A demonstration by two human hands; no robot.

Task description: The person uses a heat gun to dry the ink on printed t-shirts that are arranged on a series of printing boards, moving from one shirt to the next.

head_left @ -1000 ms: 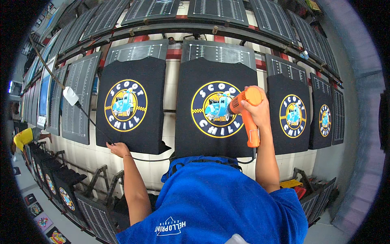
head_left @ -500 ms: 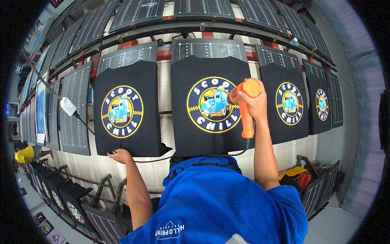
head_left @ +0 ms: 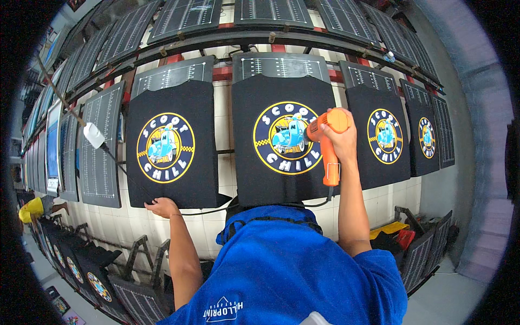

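My right hand (head_left: 344,142) is wrapped round an orange heat gun (head_left: 330,156). Its nozzle points left over the round scooter print (head_left: 288,138) on the middle black T-shirt (head_left: 265,187), covering the print's right edge. A black power cord (head_left: 208,212) runs from the gun's handle, past my waist, to my left hand (head_left: 162,207). That hand is closed round the cord at the lower edge of the left black T-shirt (head_left: 173,103). Beyond it the cord goes up and left to a white plug connector (head_left: 94,135). Both shirts lie flat on grey boards.
Two more printed black T-shirts (head_left: 374,168) lie on boards to the right. A rail (head_left: 216,39) crosses behind, with another row of marked boards (head_left: 273,12). Hanging at far left is a cable (head_left: 54,84). A person in yellow (head_left: 31,210) bends at the lower left.
The heat gun has shifted very slightly left relative to the middle print. My left hand stays on the cord, and the view has moved a little.
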